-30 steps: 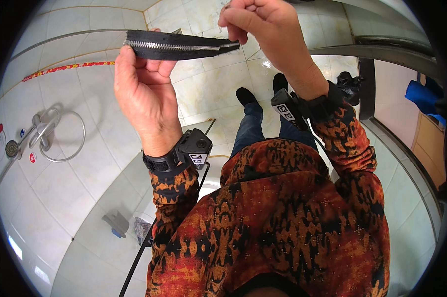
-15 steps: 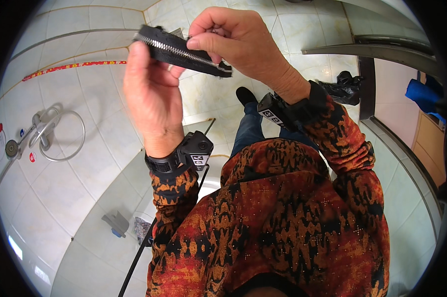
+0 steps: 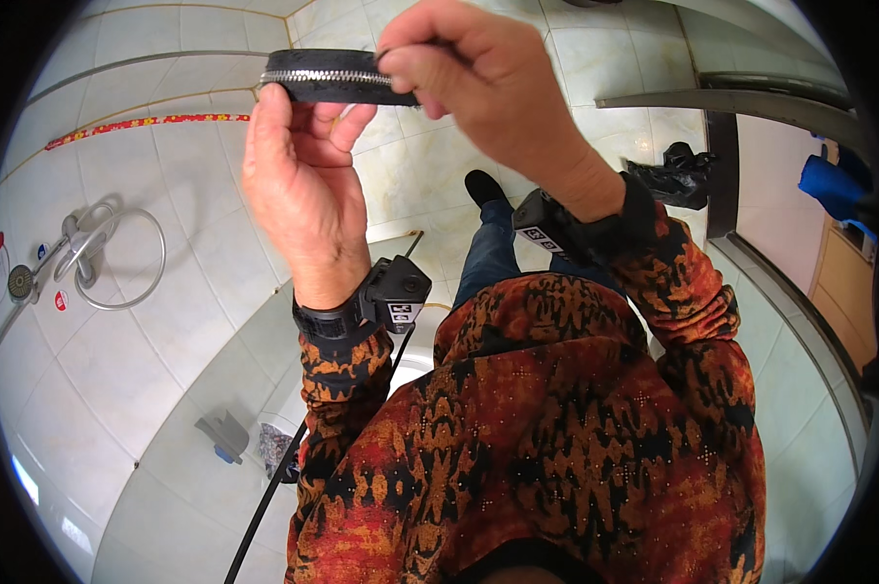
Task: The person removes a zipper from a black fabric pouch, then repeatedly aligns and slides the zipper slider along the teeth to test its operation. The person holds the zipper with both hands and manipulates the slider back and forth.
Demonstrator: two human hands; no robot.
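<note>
Black fabric with a silver zipper (image 3: 328,76) is held up in front of the tiled wall (image 3: 157,282). Left hand (image 3: 298,180) grips its left end, fingers curled round it; right hand (image 3: 478,83) pinches the right end. Below, a shower head (image 3: 21,282) hangs on the wall.

Both arms raised in front: left hand (image 3: 303,185) upright, back to the camera, fingers curled at the top; right hand (image 3: 488,83) above it, fingertips pinched together.
</note>
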